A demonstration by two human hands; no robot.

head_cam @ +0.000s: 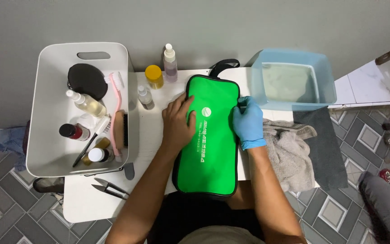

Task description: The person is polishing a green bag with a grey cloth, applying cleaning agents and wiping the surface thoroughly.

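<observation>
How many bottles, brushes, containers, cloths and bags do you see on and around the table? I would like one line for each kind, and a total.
Bottles: 6, three standing on the table, three in the white tub
Brushes: 3
Containers: 2, white tub, blue basin
Cloths: 2, grey towel, dark mat
Bags: 1, green bag
Total: 14

Green pouch (213, 135), blue-gloved right hand (248, 122), grey towel (290, 153)
</observation>
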